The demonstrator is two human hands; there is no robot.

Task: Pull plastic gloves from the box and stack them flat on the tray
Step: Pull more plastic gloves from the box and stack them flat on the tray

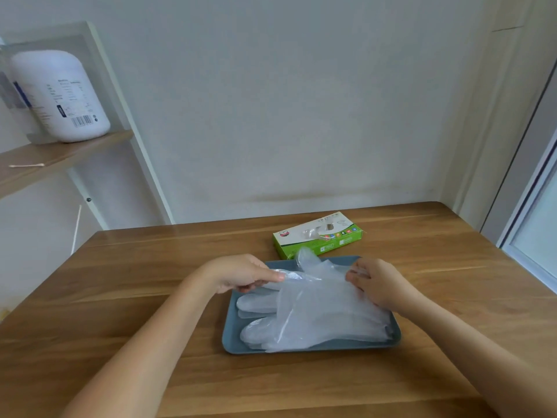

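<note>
A grey-blue tray point(304, 348) lies on the wooden table with a stack of clear plastic gloves point(319, 318) on it, fingers pointing left. My left hand point(241, 274) pinches the finger end of the top glove at the tray's far left corner. My right hand point(375, 282) pinches the same glove's cuff end at the tray's far right side. The glove is stretched between both hands just above the stack. Behind the tray sits the green and white glove box point(318, 235), with a glove poking from its slot.
The wooden table point(120, 297) stands against a pale wall. A shelf point(60, 158) at the upper left carries a white canister point(60, 95) and a cotton swab. A window frame runs along the right edge.
</note>
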